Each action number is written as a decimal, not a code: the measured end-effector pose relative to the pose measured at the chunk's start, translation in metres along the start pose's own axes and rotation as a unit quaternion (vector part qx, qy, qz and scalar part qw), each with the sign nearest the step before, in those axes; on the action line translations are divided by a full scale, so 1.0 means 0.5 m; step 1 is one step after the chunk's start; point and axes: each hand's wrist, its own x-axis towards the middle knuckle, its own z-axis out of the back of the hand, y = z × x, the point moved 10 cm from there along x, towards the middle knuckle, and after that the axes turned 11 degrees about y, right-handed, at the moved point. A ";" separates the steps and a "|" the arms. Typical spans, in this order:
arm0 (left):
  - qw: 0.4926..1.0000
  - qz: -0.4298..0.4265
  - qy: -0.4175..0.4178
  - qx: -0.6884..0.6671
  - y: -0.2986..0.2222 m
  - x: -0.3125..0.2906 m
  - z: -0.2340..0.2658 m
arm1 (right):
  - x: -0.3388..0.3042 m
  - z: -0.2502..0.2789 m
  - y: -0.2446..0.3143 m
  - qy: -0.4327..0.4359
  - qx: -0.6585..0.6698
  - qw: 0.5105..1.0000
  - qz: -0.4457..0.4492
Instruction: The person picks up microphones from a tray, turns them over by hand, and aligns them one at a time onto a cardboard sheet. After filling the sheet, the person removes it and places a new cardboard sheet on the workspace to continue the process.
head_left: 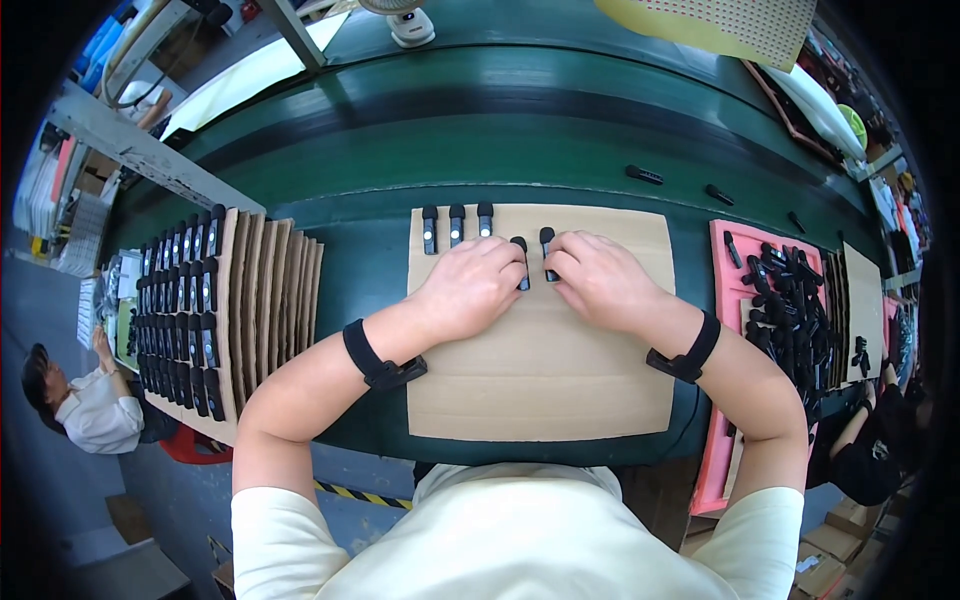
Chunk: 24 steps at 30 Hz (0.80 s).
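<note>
A flat sheet of brown cardboard [540,370] lies on the green bench in front of me. Along its far left edge stand three small black microphones [457,226] in a row, each with a dark rounded head. My left hand [472,285] is closed, its fingertips gripping a similar microphone [520,248] over the board. Just to the right, my right hand [605,282] pinches another microphone [548,243]. Both heads point away from me, and my fingers partly hide their bodies. A black strap circles each of my wrists.
To the left, upright cardboard sheets [270,300] stand beside rows of microphones [180,310]. On the right, a pink tray [725,300] holds a heap of microphones [790,310]. Loose ones [644,175] lie on the far bench near a small fan [410,28]. People sit at both sides.
</note>
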 end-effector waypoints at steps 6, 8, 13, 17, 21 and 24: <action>1.000 0.021 -0.013 -0.003 0.004 0.013 0.017 | 0.002 0.016 -0.034 -0.007 0.068 0.997 -0.044; 1.000 0.026 -0.008 0.013 0.006 0.019 0.012 | 0.003 0.015 -0.046 -0.015 0.080 0.995 -0.054; 0.999 0.042 0.035 0.003 0.021 0.041 -0.005 | 0.006 0.012 -0.064 -0.008 0.092 0.994 -0.059; 0.992 0.092 0.036 -0.073 0.079 0.060 0.012 | 0.020 0.015 -0.082 -0.002 0.107 0.992 -0.069; 0.989 0.126 0.032 -0.074 0.115 0.068 0.019 | 0.040 0.016 -0.097 -0.014 0.113 0.990 -0.079; 0.987 0.136 0.035 -0.074 0.125 0.067 0.011 | 0.050 0.009 -0.100 -0.016 0.115 0.989 -0.086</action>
